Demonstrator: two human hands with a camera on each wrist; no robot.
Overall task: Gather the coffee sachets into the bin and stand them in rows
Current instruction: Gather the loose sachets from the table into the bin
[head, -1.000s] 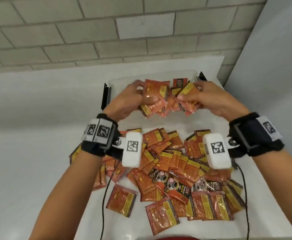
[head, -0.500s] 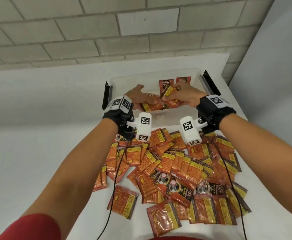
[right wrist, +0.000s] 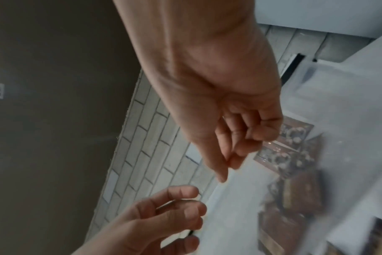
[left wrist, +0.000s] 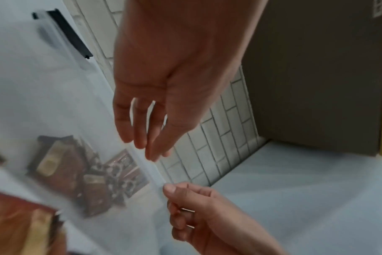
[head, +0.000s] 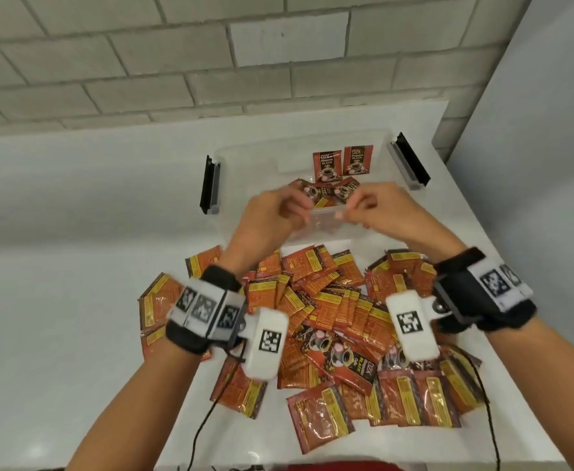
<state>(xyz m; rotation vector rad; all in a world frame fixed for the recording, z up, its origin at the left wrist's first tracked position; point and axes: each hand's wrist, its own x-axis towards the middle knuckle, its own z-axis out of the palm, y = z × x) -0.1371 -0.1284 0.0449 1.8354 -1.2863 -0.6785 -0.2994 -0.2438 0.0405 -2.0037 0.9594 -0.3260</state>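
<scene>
Both hands empty, loosely curled: left hand (head: 272, 212), right hand (head: 377, 209) over bin (head: 244, 158). Two sachets (head: 342, 163) upright inside.

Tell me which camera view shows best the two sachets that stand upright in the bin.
The head view: the two upright sachets stand side by side against the far wall of the clear bin, printed fronts readable. The left wrist and right wrist views show only blurred sachets through the bin; which are upright cannot be told there.

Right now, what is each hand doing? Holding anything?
Left hand: open, fingers relaxed over the clear bin, holding nothing.
Right hand: open, fingers loosely curled, holding nothing.
</scene>
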